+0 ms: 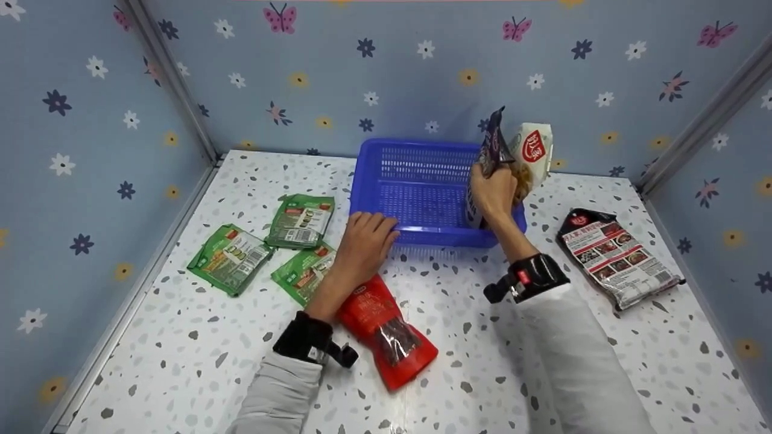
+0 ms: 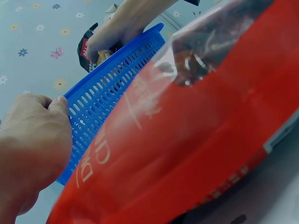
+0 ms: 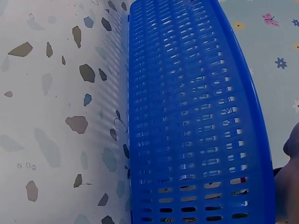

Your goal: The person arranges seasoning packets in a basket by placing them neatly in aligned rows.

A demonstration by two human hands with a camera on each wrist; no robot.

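Observation:
My left hand [image 1: 367, 246] grips the front rim of a blue plastic basket [image 1: 422, 237] near its left corner. In the left wrist view the thumb of that hand lies at the rim. Inside the basket's right end, my right hand [image 1: 496, 191] holds a dark snack bag [image 1: 493, 143] upright. Just right of it a white bag with a red logo [image 1: 534, 147] leans in the same end. Under my left forearm lies a red pouch with a clear window [image 1: 392, 331], large in the left wrist view. My right wrist view shows mostly the basket's slotted side [image 3: 191, 112].
Several green packets [image 1: 232, 259] lie left of the basket, one partly behind my left arm. A black and white packet [image 1: 618, 256] lies at the right of the speckled table [image 1: 458, 374]. Flowered walls [image 1: 398, 78] enclose the back and both sides.

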